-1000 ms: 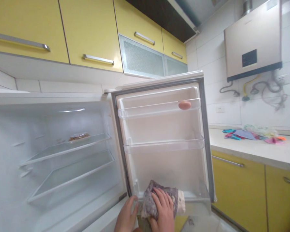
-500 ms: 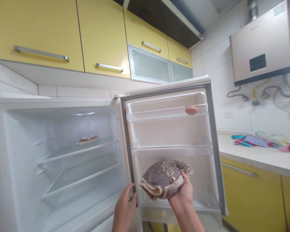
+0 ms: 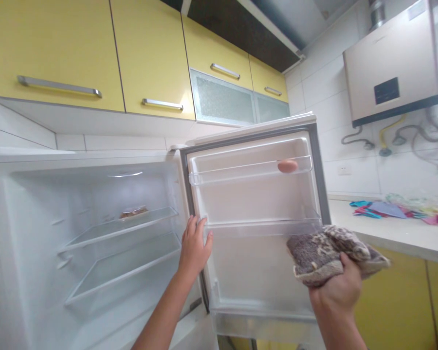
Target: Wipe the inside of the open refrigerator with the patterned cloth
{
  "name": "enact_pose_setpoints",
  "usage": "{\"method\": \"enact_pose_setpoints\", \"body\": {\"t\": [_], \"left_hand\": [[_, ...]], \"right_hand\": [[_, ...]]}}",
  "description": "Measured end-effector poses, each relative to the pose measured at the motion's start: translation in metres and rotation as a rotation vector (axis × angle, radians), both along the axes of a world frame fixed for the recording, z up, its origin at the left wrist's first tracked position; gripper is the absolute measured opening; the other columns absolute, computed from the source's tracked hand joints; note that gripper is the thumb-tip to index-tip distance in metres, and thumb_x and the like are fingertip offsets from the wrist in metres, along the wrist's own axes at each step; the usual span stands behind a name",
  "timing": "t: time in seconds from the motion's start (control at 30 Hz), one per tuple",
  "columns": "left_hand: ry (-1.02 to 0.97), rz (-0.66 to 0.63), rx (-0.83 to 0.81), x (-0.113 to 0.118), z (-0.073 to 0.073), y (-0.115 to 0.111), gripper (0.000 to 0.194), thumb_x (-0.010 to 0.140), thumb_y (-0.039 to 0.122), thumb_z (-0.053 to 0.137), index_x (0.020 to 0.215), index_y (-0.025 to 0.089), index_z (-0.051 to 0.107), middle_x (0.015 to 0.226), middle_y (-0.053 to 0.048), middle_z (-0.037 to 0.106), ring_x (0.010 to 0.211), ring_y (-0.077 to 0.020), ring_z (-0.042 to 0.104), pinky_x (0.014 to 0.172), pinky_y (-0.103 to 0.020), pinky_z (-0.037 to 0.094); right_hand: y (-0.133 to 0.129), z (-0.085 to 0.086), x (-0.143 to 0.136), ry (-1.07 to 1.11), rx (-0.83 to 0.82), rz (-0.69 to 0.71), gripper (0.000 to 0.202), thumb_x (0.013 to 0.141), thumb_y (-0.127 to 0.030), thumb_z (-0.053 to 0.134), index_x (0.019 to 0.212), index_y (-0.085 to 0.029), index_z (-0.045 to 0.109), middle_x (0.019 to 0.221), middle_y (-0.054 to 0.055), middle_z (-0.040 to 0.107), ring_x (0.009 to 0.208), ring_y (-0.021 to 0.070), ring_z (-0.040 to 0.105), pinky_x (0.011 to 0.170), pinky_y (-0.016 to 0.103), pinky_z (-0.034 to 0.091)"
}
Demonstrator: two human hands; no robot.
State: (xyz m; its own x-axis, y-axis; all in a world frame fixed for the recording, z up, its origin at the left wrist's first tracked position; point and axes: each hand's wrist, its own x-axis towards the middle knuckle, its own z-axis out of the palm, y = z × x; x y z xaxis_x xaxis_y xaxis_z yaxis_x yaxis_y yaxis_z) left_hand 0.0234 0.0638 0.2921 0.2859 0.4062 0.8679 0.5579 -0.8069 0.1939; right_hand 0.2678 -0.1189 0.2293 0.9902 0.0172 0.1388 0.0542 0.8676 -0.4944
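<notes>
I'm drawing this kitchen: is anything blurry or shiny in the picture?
Head view: the brown-and-cream patterned cloth in the bare right hand looks slightly blurry; head view: a thin white streak shines inside the open white fridge, lamp or reflection, I can't tell; head view: the dark rectangular display on the beige box-shaped water heater is too soft to read.

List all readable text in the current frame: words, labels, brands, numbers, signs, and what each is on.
None readable.
Water heater: faint mark on front, too blurred to read.
Its dark panel: faint marks, too small to read.
Pale patch at its upper right corner: nothing legible.
Patterned cloth in right hand: no lettering visible.
</notes>
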Motion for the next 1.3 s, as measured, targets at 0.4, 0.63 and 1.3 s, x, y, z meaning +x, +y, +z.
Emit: {"method": "enact_pose_setpoints", "body": {"t": [0.4, 0.63, 1.3], "left_hand": [[-0.153, -0.263, -0.336, -0.024, 0.006, 0.011, 0.045, 0.094, 0.050, 0.045, 0.120, 0.023, 0.069, 0.141, -0.010, 0.066, 0.135, -0.0274, 0.057, 0.118, -0.052, 0.041], [-0.271, -0.401, -0.491, -0.027, 0.024, 0.011, 0.065, 0.091, 0.070, 0.041, 0.104, 0.016, 0.075, 0.115, -0.011, 0.078, 0.118, -0.0302, 0.066, 0.114, -0.052, 0.044], [0.124, -0.290, -0.157, -0.024, 0.018, 0.008, 0.043, 0.096, 0.051, 0.047, 0.120, 0.022, 0.068, 0.130, -0.012, 0.070, 0.132, -0.0266, 0.058, 0.118, -0.051, 0.041]], "right_hand": [[0.052, 0.002, -0.025, -1.316, -0.625, -0.594, 0.059, 0.084, -0.030, 0.053, 0.143, -0.021, 0.052, 0.148, 0.012, 0.059, 0.148, 0.0328, 0.040, 0.125, 0.063, 0.015], [0.118, 0.018, -0.083, -2.058, -0.651, -0.580, 0.064, 0.092, -0.039, 0.053, 0.151, -0.019, 0.043, 0.160, 0.008, 0.045, 0.156, 0.0270, 0.024, 0.129, 0.050, 0.014], [0.054, -0.024, 0.026, -1.415, -1.021, -0.905, 0.073, 0.081, -0.030, 0.063, 0.151, -0.024, 0.042, 0.158, 0.017, 0.042, 0.153, 0.0416, 0.026, 0.122, 0.069, 0.015]]}}
